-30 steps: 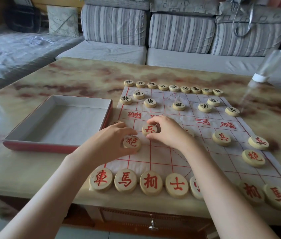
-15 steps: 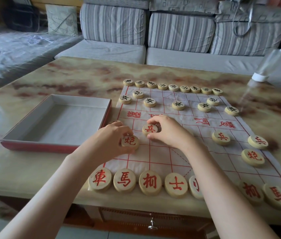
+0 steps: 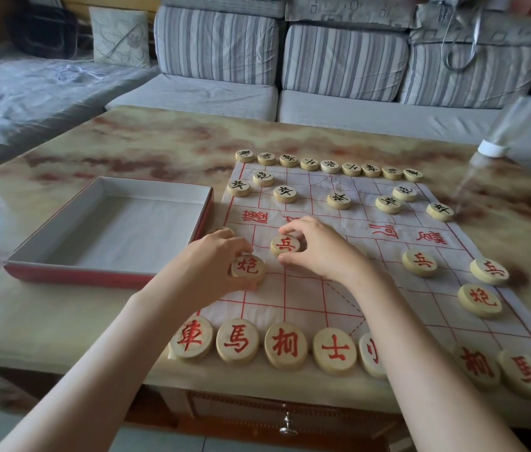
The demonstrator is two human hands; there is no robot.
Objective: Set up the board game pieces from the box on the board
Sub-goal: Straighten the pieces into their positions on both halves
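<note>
A white paper board [image 3: 371, 220] with red grid lines lies on the marble table. Black-lettered wooden discs [image 3: 331, 166] line its far edge, with more just in front of them. Red-lettered discs [image 3: 285, 345] line the near edge. My left hand [image 3: 208, 265] grips a red cannon disc [image 3: 248, 268] at the board's left side. My right hand [image 3: 319, 249] pinches a red soldier disc [image 3: 286, 245] just right of it. Part of another disc [image 3: 221, 229] peeks out beyond my left hand. The red-sided box [image 3: 110, 275] sits left of the board with nothing in it.
A clear plastic bottle [image 3: 499, 138] with a white collar leans at the table's far right corner. A striped sofa [image 3: 342, 60] runs behind the table, and a plastic-covered seat [image 3: 29, 99] lies to the left. A drawer handle [image 3: 285, 425] shows under the table's near edge.
My left hand has drawn the cannon disc slightly left and closed more tightly around it. My right hand stays on the soldier disc in much the same spot.
</note>
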